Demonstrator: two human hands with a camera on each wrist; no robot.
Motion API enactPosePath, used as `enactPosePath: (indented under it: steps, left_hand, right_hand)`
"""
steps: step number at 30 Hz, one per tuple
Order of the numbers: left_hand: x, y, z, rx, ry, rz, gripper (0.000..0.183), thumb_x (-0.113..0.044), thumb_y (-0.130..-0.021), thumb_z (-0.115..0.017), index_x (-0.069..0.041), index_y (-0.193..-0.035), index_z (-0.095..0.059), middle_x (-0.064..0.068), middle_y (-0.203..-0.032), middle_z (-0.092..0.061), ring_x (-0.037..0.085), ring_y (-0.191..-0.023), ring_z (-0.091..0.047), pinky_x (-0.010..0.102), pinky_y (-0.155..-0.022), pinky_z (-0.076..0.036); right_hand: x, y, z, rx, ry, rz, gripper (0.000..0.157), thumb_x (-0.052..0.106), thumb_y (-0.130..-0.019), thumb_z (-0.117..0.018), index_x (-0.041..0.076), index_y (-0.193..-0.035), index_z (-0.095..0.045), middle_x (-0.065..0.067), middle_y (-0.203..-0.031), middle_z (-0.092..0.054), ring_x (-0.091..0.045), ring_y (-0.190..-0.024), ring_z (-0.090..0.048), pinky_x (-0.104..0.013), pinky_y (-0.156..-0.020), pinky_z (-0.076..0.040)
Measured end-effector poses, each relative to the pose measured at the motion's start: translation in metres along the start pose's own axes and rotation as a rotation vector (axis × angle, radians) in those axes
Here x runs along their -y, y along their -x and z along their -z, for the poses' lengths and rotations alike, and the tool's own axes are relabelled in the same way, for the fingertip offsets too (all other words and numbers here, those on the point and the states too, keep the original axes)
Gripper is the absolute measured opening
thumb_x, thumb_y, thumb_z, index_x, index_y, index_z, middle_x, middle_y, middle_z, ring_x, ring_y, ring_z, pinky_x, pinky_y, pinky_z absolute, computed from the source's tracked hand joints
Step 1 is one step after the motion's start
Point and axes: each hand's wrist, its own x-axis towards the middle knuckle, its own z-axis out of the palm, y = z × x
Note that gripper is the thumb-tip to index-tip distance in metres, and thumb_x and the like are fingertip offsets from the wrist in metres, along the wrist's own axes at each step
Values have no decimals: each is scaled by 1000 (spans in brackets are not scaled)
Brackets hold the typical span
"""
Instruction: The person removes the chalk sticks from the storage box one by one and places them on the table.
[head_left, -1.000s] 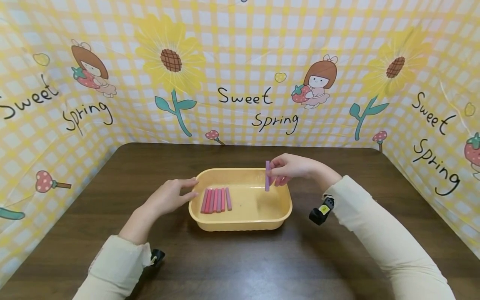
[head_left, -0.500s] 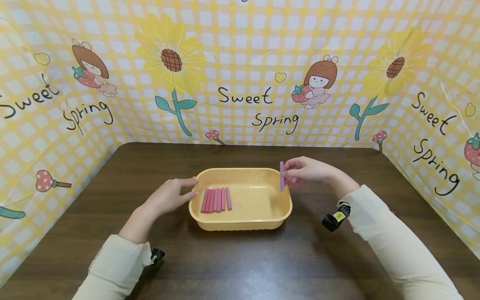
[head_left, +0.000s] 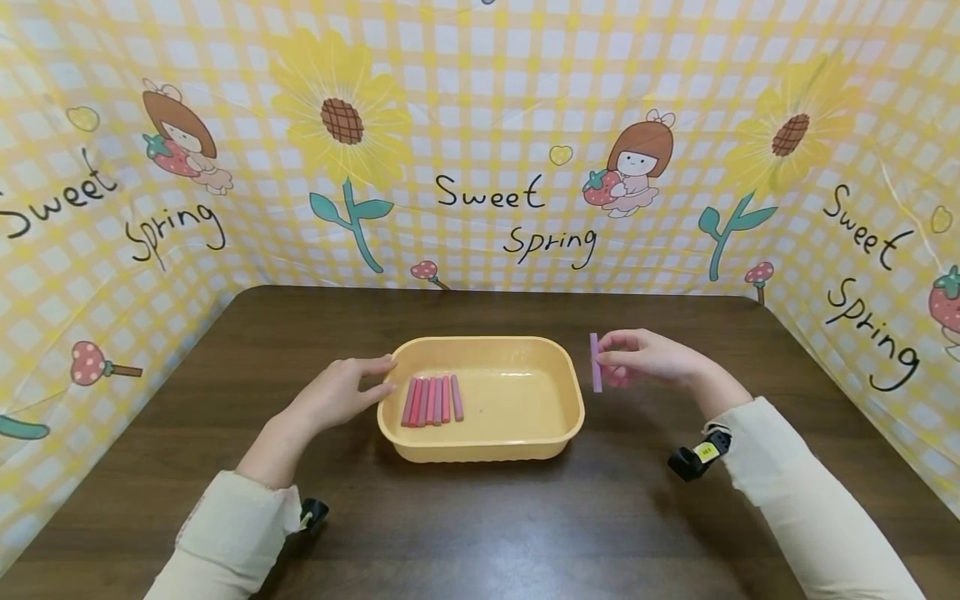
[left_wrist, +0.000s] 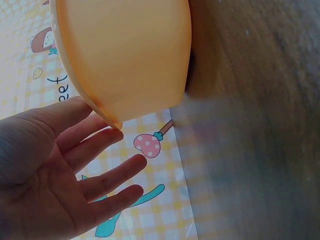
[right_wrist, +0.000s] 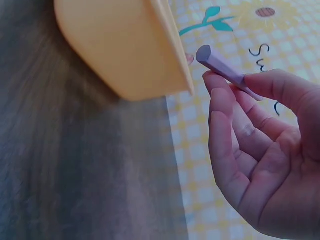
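Note:
A short purple stick [head_left: 596,363] with a faceted end stands nearly upright in the head view, off the right side of a yellow plastic tub [head_left: 517,443]. My right hand [head_left: 651,356] pinches it between thumb and fingertips, apart from the tub. In the right wrist view the purple stick [right_wrist: 220,66] lies slanted against the fingertips. My left hand [head_left: 339,393] pinches the tub's left rim. Its thumb and forefinger meet at the rim in the left wrist view, the other fingers spread loosely. Several pink and purple sticks [head_left: 431,402] lie side by side in the tub's left part.
The tub sits on a dark brown wooden table [head_left: 480,525]. A checked yellow-and-white cloth [head_left: 480,108] with flower and strawberry prints rises behind and along both sides. Black cameras are strapped to both wrists.
My right hand has carried the purple stick rightward from over the tub, past its right rim, and slightly lower. The left hand, the tub and the sticks inside have stayed put.

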Motion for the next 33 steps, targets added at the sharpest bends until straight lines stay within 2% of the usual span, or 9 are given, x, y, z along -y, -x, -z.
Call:
enactPosePath:
  steps: [17, 33]
  left_hand:
    - [1, 0, -1, -1, 5, 12, 46, -19, -91, -60, 1, -131, -52, 21, -135, -51, 38, -125, -48, 53, -103, -39]
    - [1, 1, 0, 1, 17, 14, 46, -19, -91, -59, 1, -132, -50, 21, -136, -50, 38, -126, -47, 54, -103, -39]
  right_hand:
    - [-41, 3, -3, 10, -15, -127, 33, 26, -94, -55, -2, -111, -50, 3, -76, -64, -10, -72, -60, -28, -69, -54]
    - [-53, -8, -13, -40, 51, -182, 27, 21, -92, -56, -3, -105, -54, 3, -72, -66, -6, -59, -55, -19, -53, -48]
